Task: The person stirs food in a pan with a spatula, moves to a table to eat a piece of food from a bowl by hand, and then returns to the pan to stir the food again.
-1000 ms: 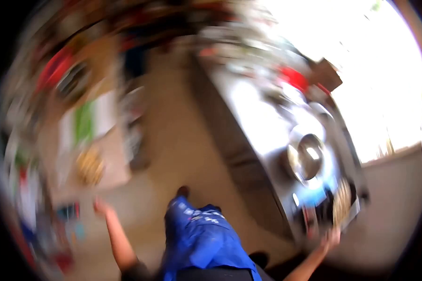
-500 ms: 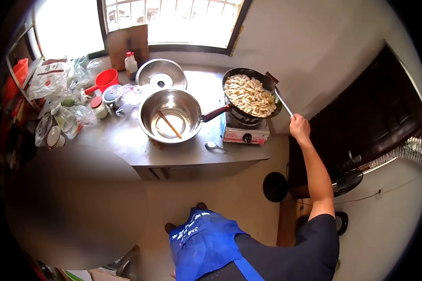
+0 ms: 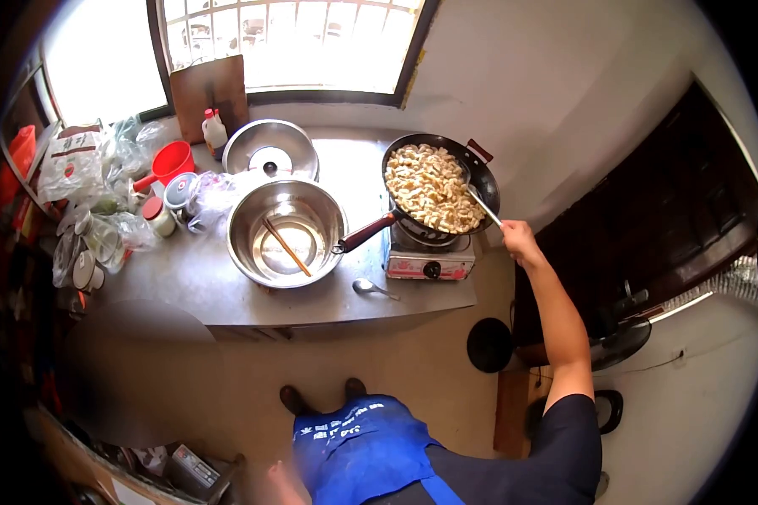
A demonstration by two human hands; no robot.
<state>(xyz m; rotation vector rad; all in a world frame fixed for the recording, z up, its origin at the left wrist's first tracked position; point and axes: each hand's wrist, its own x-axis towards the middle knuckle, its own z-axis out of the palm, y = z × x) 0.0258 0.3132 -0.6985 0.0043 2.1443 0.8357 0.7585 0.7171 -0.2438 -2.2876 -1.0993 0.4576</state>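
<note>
Right hand (image 3: pixel 520 242) just right of wok (image 3: pixel 478 168), fingers closed round end of metal spatula (image 3: pixel 484 208). Spatula tip among pale food pieces (image 3: pixel 425 185) inside wok. Wok on small stove (image 3: pixel 425 266) on bench (image 3: pixel 185 278). Steel bowl (image 3: pixel 246 244) with chopsticks (image 3: pixel 286 247) left of wok. Left hand (image 3: pixel 275 484) far below wok, blurred; cannot tell its grip.

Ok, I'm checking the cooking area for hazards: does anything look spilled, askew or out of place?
No spill shows. The black wok on the small gas stove is heaped with pale pieces, and its reddish handle reaches the rim of the large steel bowl. The right hand grips a metal spatula.
</note>
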